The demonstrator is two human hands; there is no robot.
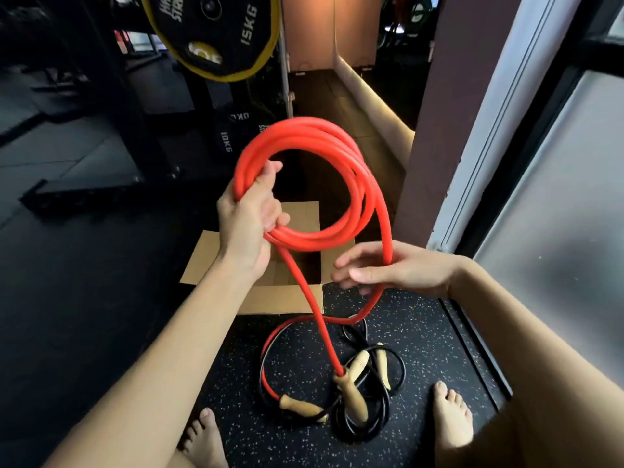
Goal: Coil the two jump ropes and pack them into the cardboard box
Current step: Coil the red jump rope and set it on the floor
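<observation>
A red jump rope (337, 136) is wound into several loops held up over the open cardboard box (280, 295). My left hand (251, 211) is shut on the left side of the coil. A loose strand runs from the coil down through my right hand (391, 268), whose fingers curl loosely around it. The rope's two tails hang to the floor and end in wooden handles (351, 396). A black jump rope (381, 417) with paler wooden handles lies in a loose tangle on the floor under them.
My bare feet (450, 417) stand on the speckled black rubber floor either side of the ropes. A rack with a 15 kg weight plate (216, 35) stands behind the box. A wall and frosted glass door (557, 197) are close on the right.
</observation>
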